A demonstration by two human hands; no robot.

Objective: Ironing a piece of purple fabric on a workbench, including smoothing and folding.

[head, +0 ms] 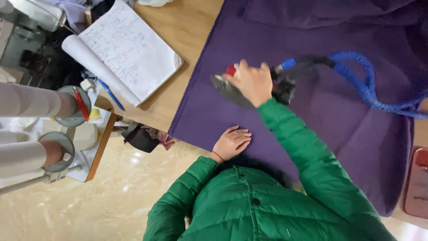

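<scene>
Right hand (252, 82) clenched on blurred grey steam iron (232, 89), nose pointing to purple cloth's (339, 129) left edge. Left hand (232, 143) spread flat, pressing cloth near front-left corner, just below iron.

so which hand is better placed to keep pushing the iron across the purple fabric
Likely the right hand: it already grips the iron on the purple fabric, with the blue hose trailing away behind it. The left hand lies flat on the fabric near the table edge, pinning it down.
</scene>
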